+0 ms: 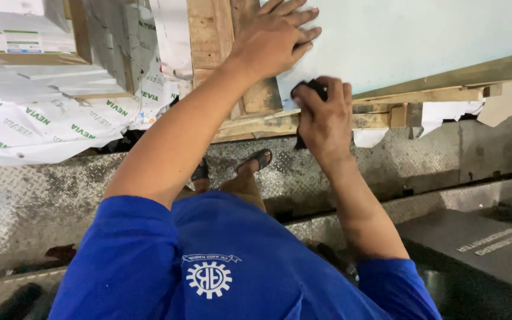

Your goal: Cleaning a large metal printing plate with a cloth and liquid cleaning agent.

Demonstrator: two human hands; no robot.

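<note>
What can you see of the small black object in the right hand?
The black object is small and dark, mostly hidden inside the right hand, whose fingers wrap it. Only its top and a bit below the palm show. It sits at the corner of the pale sheet; its kind cannot be told.

head view, steeply downward, close
</note>
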